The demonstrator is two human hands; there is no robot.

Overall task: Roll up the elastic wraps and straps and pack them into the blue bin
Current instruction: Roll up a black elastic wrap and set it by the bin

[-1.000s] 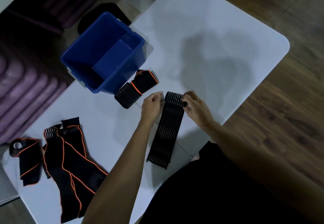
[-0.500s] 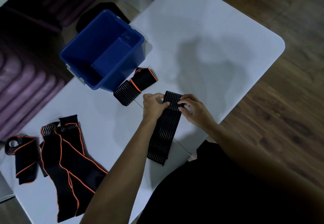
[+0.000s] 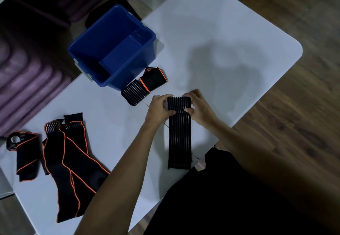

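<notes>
Both hands, left hand (image 3: pixel 159 107) and right hand (image 3: pixel 199 106), pinch the rolled end of the black ribbed strap (image 3: pixel 179 124) on the white table (image 3: pixel 220 32), near the seemingly empty blue bin (image 3: pixel 112 51)

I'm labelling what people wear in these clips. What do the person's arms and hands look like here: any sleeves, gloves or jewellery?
Both forearms are bare, with no sleeves in view. The left hand and right hand wear no gloves, and no rings, watch or wristbands show. In the dim light, small details cannot be ruled out.
</notes>
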